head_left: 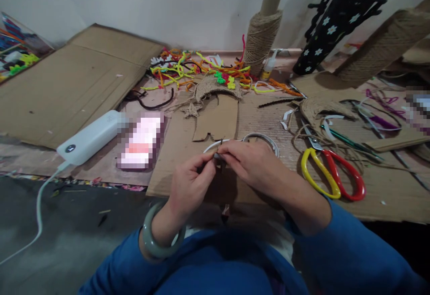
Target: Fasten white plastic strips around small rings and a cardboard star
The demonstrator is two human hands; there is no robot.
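Over the front of the cardboard sheet my left hand [193, 185] and my right hand [251, 160] meet, fingertips pinched together. Between them is a short, thin dark strip [221, 143], perhaps a pipe cleaner; most of it is hidden by the fingers. Just behind my right hand lies a white ring [267, 138], partly covered. A cut cardboard piece [217, 118] with notched edges rests beyond my hands. Against its far end sits a twine-wrapped crescent [213, 88] with small green and red flowers, and a twine-wrapped star [192, 110] is at its left.
Scissors [320, 169] with yellow and red handles lie at right, near a green pen-like tool [349, 140]. A twine roll [264, 35] stands behind colourful pipe cleaners [181, 69]. At left are a white power bank [90, 138], a blurred phone [143, 140] and a large cardboard sheet [80, 75].
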